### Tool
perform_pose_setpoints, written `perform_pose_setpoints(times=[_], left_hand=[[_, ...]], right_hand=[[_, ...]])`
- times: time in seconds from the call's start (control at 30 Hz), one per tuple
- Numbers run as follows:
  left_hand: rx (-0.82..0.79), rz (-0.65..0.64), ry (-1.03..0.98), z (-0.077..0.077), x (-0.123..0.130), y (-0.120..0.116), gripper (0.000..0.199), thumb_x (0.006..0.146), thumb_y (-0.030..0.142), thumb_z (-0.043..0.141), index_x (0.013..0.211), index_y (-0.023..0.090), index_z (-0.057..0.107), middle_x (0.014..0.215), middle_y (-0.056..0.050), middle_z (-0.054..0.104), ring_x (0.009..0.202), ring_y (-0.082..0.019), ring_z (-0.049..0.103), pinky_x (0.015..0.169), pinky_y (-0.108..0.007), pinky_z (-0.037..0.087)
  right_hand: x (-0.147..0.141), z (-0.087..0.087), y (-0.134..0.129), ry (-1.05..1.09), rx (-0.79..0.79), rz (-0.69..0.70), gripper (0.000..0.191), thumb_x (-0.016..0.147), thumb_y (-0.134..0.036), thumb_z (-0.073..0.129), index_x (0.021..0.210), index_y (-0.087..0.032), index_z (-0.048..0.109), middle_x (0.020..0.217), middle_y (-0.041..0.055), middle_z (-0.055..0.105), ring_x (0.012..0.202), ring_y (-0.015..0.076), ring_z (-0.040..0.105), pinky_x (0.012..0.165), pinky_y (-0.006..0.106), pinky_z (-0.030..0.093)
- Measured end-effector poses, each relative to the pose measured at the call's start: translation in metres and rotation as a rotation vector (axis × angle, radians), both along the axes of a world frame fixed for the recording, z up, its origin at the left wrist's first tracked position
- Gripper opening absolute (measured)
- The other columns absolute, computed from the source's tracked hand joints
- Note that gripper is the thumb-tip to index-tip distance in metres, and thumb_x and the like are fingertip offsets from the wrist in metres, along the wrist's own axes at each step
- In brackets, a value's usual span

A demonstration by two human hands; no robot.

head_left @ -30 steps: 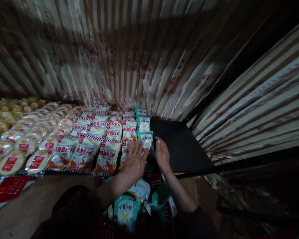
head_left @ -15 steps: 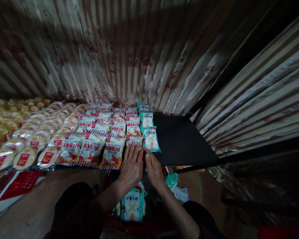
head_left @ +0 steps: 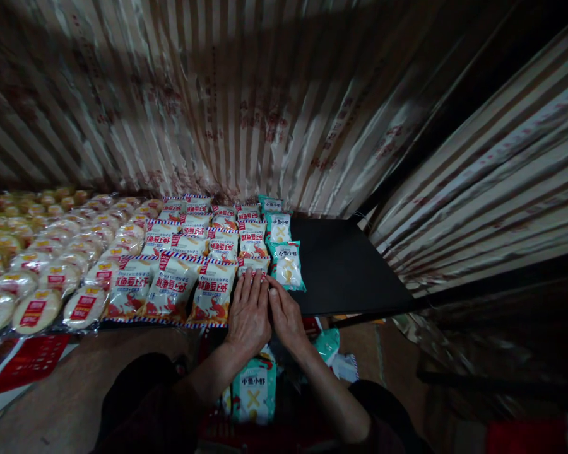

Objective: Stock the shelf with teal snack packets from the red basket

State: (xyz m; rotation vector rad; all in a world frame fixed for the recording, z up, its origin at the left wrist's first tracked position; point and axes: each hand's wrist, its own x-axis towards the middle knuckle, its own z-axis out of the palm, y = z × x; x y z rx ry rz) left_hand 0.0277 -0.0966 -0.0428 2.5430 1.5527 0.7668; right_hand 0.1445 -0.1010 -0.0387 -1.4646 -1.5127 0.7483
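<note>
Squaring up the front seems the step in hand: one red-lettered packet lies near the front edge of the black tabletop, its lower part hidden under our left hand. Our grip there is flat, fingers straight and together; our right hand slants in just beside it, fingers extended. Neither curls round anything that we can see; pressure, we cannot tell. Next move, we judge, calls for lifting both palms straight off, so that the packet does not skid. Just right: a teal packet, two more behind it. Left: further red-lettered packets, then round wrapped cakes. Below: a loose teal-edged bag. Behind: a striped curtain
</note>
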Motion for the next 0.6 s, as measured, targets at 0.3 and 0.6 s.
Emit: perform_pose_setpoints(times=[0.3,0.6], left_hand=[[-0.053,-0.047,0.036,0.009,-0.003,0.000,0.051,0.091,0.028,0.040,0.137,0.008,0.040,0.152,-0.016,0.027,0.144,-0.030,0.001,0.117,-0.055,0.018],[-0.036,-0.552,-0.029,-0.001,0.005,-0.052,0.039,0.092,0.018,0.035,0.126,0.015,0.052,0.142,-0.010,0.047,0.142,-0.021,0.024,0.111,-0.041,0.035]], right_hand=[[0.020,0.007,-0.025,-0.217,0.174,-0.108,0.044,0.097,-0.039,0.029,0.127,-0.021,0.055,0.135,0.0093,0.053,0.128,0.0195,0.046,0.110,0.043,0.034],[0.095,-0.035,-0.089,-0.252,0.081,-0.598,0.050,0.092,-0.049,0.032,0.124,-0.018,0.054,0.143,0.0147,0.042,0.134,0.0285,0.037,0.108,0.055,0.028]])
